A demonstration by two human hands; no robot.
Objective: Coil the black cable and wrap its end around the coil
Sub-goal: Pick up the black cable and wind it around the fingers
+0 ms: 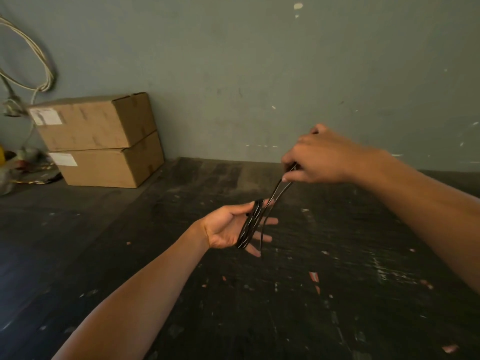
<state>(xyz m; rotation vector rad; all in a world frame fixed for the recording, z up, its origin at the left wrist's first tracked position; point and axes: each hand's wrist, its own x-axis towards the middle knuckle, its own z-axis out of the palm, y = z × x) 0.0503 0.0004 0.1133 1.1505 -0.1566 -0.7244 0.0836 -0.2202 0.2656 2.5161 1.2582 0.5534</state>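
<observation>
A thin black cable (250, 224) is wound in several loops around the fingers of my left hand (230, 228), which is held palm up with fingers spread over the dark floor. Two strands of the cable run up and to the right from the coil into my right hand (319, 157), which pinches them between thumb and fingers above and to the right of the left hand. A short loose piece of cable hangs down past my left fingers.
Two stacked cardboard boxes (104, 141) stand against the grey-green wall at the back left. White cords (39, 61) hang on the wall at the far left, with clutter (15, 165) on the floor below. The dark floor (285, 307) is speckled with paint chips.
</observation>
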